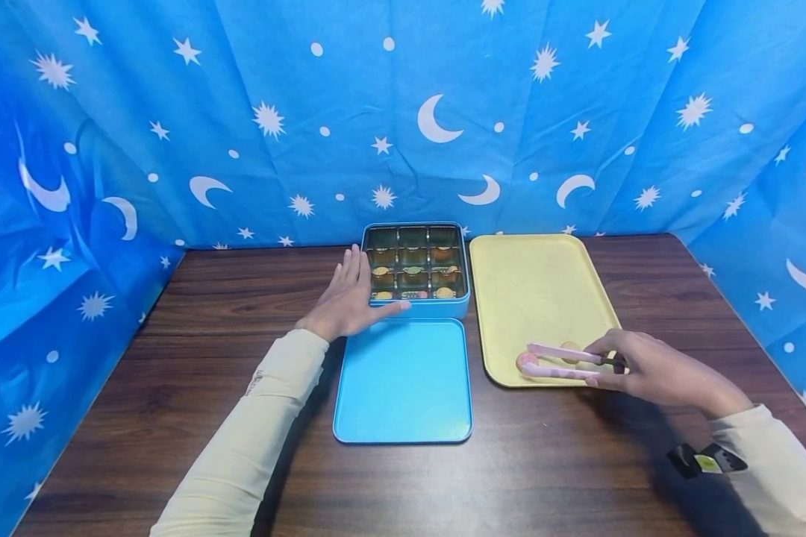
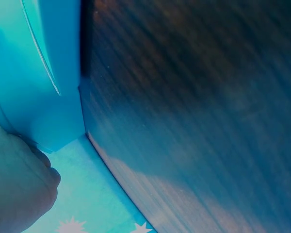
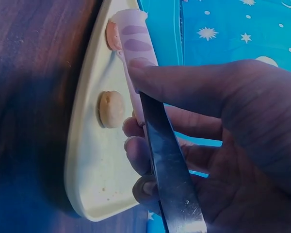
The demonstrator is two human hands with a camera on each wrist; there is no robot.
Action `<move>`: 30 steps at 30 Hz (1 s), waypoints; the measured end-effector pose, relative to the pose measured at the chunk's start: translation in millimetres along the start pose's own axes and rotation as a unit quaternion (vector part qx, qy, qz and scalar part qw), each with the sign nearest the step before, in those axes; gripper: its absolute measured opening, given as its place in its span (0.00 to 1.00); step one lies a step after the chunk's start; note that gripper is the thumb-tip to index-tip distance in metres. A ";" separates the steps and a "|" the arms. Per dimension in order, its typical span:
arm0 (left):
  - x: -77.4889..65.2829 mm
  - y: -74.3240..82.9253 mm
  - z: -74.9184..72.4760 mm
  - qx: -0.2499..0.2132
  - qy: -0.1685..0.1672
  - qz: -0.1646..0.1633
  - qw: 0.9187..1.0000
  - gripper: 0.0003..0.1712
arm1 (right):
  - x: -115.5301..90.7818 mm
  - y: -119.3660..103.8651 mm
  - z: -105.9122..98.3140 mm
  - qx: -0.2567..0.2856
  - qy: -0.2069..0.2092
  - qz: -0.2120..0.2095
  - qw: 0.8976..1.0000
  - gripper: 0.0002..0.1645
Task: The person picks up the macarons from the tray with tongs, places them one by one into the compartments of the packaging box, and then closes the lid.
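Head view: my left hand (image 1: pixel 351 302) rests straight-fingered, thumb spread, against the box (image 1: pixel 436 309), seemingly steadying it, while my right hand (image 1: pixel 658 369) pinches spread tongs (image 1: pixel 560 372), tips at the pink cookie (image 1: pixel 524 360) on the tray (image 1: pixel 537 283), presumably keeping fingers off it.

The left forearm (image 1: pixel 248 440) is stretched forward and the left hand (image 1: pixel 346 300) is held with straight fingers pointed away and thumb spread toward the right, while the right forearm (image 1: pixel 772 462) is angled inward and the right hand (image 1: pixel 665 371) is held in a grip, thumb set opposite curled fingers.
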State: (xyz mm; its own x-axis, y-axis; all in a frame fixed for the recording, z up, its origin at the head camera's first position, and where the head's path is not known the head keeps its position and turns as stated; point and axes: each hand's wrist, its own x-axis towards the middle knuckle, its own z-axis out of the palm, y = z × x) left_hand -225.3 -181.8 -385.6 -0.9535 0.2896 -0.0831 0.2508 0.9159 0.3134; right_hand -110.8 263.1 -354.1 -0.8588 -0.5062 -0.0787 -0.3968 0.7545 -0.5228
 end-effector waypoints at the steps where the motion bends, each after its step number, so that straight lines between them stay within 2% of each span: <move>1: 0.7 -0.7 0.6 0.001 -0.001 -0.002 1.000 0.75 | 0.3 -0.5 0.6 0.000 -0.001 0.002 1.000 0.19; 16: -2.3 1.9 -1.7 -0.003 -0.005 -0.005 1.000 0.73 | 1.6 -3.1 3.8 -0.022 -0.001 0.015 1.000 0.17; 30: -1.5 0.6 -0.6 -0.003 0.003 -0.001 1.000 0.74 | 13.1 -7.7 -3.5 0.004 0.031 -0.006 1.000 0.19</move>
State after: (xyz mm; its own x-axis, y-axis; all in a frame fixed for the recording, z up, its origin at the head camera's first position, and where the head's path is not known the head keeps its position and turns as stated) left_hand -223.8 -181.8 -384.8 -0.9552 0.2852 -0.0785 0.2471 0.9151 0.3186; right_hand -120.2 252.1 -348.2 -0.8722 -0.4888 -0.0202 -0.4054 0.7451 -0.5297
